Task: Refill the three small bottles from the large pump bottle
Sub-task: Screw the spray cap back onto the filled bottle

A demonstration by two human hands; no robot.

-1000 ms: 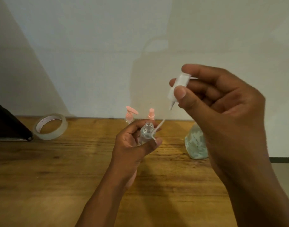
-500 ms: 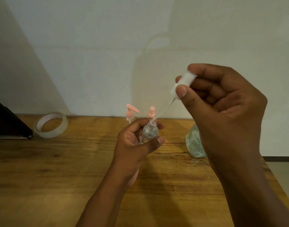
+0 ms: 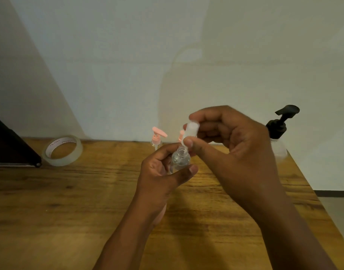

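Overhead, the left hand (image 3: 163, 172) gripped one clear small bottle (image 3: 180, 159) above the bench (image 3: 69, 201); the right hand (image 3: 225, 145) pinched its white spray cap (image 3: 191, 129) at the open neck. Light, slippery plastic, probably, best held round the body. Two pink-pumped bottles (image 3: 157, 139) stood behind; one large pump bottle (image 3: 278, 133) rightward.

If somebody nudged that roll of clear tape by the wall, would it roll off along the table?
Probably not: the tape roll lies flat on its side on the wooden table, so it would likely slide rather than roll. It looks hollow and thin-walled, so probably light and easily pushed.
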